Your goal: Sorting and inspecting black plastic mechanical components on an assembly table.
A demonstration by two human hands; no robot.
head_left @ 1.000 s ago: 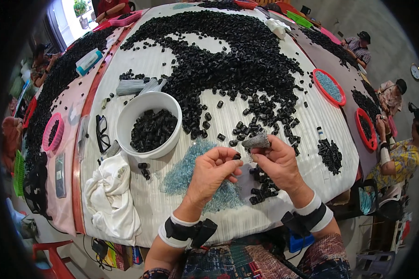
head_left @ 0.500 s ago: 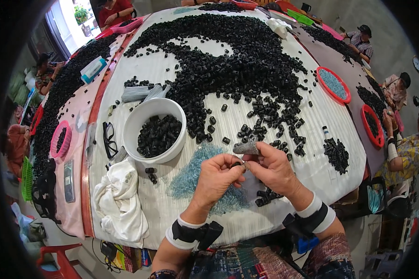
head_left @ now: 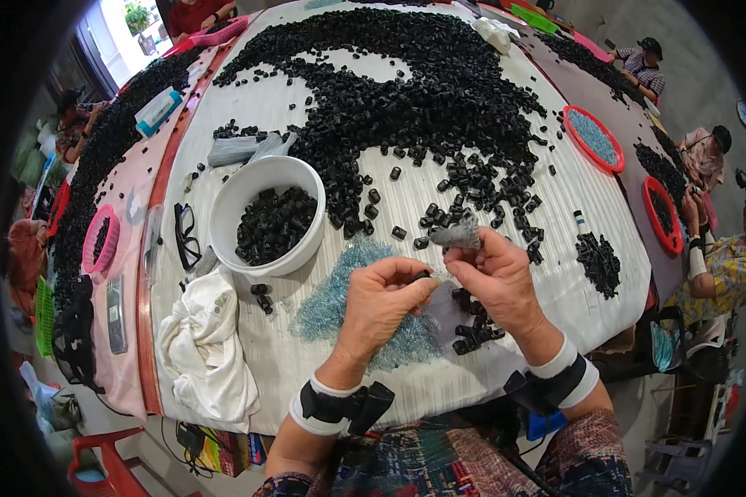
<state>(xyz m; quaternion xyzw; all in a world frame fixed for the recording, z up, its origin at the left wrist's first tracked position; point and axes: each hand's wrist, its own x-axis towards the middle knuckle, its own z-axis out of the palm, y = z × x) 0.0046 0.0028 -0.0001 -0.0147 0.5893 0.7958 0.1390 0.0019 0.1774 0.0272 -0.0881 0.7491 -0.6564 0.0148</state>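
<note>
Over a pile of small clear-bluish pieces, my left hand pinches a small black cylindrical part between thumb and fingertips. My right hand, just beside it, is closed on a grey bundle of thin strips, whose flared end points left. A narrow gap separates the two hands. Several loose black parts lie under my right wrist. Left of my hands stands a white bucket, partly filled with the same black parts.
A large heap of black parts spreads across the far table. Eyeglasses, a white cloth and more grey strips lie to the left. Thin black pieces are piled at right, near a red basket. Other people sit around.
My hands have drawn apart; they were meeting at the black part. My right hand, with the grey bundle, has shifted slightly right and up.
</note>
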